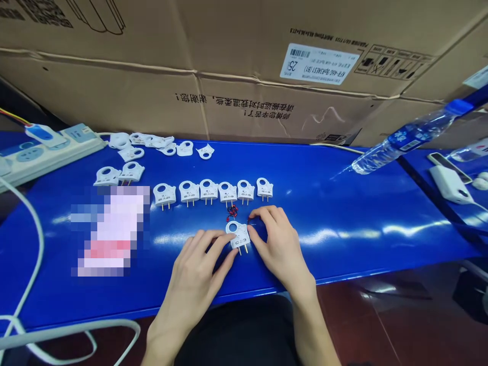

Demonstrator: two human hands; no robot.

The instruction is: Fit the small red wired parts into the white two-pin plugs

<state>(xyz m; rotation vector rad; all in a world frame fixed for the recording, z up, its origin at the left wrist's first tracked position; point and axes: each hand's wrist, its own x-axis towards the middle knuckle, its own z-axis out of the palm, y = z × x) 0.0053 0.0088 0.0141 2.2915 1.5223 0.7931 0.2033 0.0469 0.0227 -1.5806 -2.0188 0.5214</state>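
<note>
A white plastic plug housing [241,235] with a round hole and two metal prongs lies on the blue table in front of me, prongs toward me. My left hand [206,259] grips its left side and lower edge between thumb and fingers. On its right side, my right hand [276,239] is curled with thumb and index finger close together around a tiny dark piece too small to name. Just beyond the housing sits a small bunch of red and black wired parts [232,211]. Several similar plug housings [209,189] stand in a row behind it.
More white housing parts [152,141] lie at the back left, near a power strip [49,152]. A blurred pink-white item [114,229] lies left. A water bottle [404,140] leans at right, near a white charger-like block [450,183]. A large cardboard box [229,61] closes off the back.
</note>
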